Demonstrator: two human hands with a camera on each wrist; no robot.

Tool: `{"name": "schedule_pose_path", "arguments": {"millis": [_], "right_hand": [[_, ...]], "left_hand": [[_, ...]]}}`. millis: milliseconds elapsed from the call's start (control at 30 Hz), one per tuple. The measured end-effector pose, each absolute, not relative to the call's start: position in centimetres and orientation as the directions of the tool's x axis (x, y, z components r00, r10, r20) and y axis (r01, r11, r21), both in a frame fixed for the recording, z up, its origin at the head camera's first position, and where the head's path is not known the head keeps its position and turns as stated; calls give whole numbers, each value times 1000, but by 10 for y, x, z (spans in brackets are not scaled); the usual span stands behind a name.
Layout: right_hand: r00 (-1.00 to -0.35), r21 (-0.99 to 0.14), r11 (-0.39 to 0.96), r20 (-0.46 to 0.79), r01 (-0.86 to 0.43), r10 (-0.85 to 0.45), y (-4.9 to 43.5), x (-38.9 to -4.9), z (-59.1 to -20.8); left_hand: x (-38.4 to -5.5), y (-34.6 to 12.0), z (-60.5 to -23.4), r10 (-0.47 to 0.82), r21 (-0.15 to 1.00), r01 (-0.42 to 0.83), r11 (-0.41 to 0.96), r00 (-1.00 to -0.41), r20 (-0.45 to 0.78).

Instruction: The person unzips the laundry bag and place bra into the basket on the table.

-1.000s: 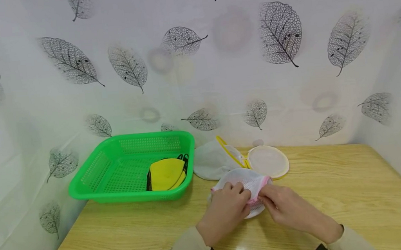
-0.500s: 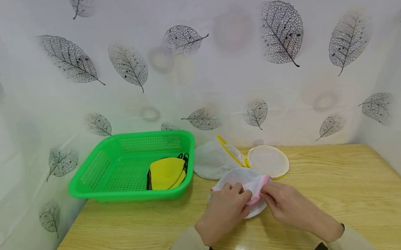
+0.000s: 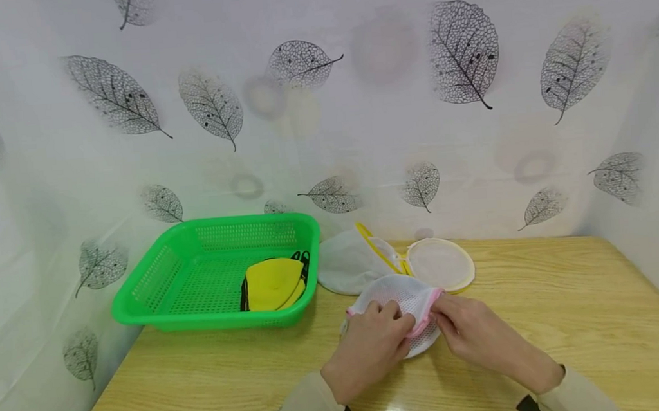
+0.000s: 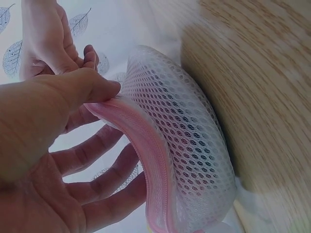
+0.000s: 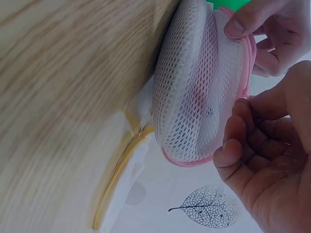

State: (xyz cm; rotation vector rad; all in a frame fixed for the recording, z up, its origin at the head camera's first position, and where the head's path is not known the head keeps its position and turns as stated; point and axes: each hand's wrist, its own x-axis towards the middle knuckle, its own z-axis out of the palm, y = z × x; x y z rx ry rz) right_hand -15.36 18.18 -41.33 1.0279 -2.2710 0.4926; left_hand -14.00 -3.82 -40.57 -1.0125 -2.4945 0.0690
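Observation:
A white mesh laundry bag [image 3: 397, 290] with a pink zipper [image 4: 146, 145] along its edge stands on the table in front of the person. Thumb and fingers of the left hand [image 3: 373, 344] grip the zippered edge, the thumb on top of the pink strip in the left wrist view. At the bag's right side the right hand [image 3: 476, 336] pinches at the zipper line, fingers curled toward the thumb; the zipper pull itself is hidden by the fingertips. Something dark shows faintly through the mesh [image 4: 184, 126].
A green plastic basket [image 3: 213, 224] sits at left with a folded yellow item [image 3: 272, 284] with black straps inside. Behind the mesh bag lies a white bag [image 3: 346, 265] with a yellow zipper, its round lid [image 3: 441, 264] folded open. A leaf-print curtain closes off the back.
The right hand has slid slightly right and away from the person along the pink zipper. The left hand keeps its grip in about the same place.

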Motion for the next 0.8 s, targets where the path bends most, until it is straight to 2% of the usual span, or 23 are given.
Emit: {"name": "schedule_pose_path", "arguments": {"millis": [800], "right_hand": [[-555, -91, 666, 641, -741, -530, 186, -162, -418]], "left_hand": [[-140, -33, -406, 680, -229, 644, 730, -651, 338]]}}
